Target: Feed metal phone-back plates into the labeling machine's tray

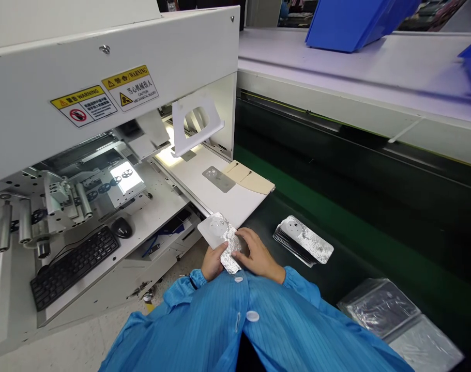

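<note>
Close to my body, both hands are on a phone back cover [216,228] with a round camera area and a shiny, crinkled silver face. My left hand [214,262] grips its left edge with the thumb on top. Across the cover's lower right lies my right hand [259,254], fingers bent over the edge and pinching it. To the right, a stack of phone back covers [303,240] rests on the dark green belt. A grey phone back cover [218,179] lies flat on the white feed table [208,199], and another one [188,155] is further in.
A white machine [188,51] with warning labels fills the left. Its lower shelf carries a keyboard [74,263] and a mouse [121,227]. Plastic-wrapped packs [382,307] lie at lower right. Blue bins [347,23] stand on the raised shelf [274,51]. A cream board [248,176] borders the feed table.
</note>
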Demonstrator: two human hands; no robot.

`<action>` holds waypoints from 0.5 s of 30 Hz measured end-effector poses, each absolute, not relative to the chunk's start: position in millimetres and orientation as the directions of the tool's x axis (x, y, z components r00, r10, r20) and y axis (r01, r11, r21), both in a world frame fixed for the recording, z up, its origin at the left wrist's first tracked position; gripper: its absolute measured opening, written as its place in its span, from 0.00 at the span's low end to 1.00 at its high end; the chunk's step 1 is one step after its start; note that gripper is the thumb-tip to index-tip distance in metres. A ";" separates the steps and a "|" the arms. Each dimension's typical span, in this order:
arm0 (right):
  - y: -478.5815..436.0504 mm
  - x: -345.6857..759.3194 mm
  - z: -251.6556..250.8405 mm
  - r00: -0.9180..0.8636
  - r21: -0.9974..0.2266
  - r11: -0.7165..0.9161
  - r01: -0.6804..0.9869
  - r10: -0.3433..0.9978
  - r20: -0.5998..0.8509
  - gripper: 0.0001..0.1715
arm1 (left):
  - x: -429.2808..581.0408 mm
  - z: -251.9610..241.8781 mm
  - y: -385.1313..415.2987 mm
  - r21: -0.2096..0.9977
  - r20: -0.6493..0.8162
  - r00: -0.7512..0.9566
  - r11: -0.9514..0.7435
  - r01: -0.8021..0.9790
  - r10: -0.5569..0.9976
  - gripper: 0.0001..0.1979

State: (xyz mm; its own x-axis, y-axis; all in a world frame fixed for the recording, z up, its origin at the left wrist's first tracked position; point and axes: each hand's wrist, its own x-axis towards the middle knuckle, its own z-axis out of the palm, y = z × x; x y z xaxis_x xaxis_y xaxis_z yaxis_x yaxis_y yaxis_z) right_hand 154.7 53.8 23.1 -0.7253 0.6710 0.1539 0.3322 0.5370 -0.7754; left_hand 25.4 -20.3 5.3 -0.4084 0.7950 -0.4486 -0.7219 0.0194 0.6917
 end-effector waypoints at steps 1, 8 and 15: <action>50.4 159.1 24.0 -0.728 -0.755 0.544 0.367 0.673 0.131 0.32 | 28.5 4.4 -18.4 0.697 -0.433 -0.403 0.016 -0.717 0.807 0.32; 41.6 179.8 18.6 -0.718 -0.683 0.534 0.498 0.696 0.021 0.47 | 48.5 -0.6 -12.1 0.680 -0.395 -0.296 0.060 -0.731 0.870 0.27; 36.4 191.9 9.7 -0.717 -0.690 0.517 0.507 0.697 -0.004 0.49 | 56.4 4.1 -16.9 0.646 -0.429 -0.237 0.112 -0.755 0.872 0.27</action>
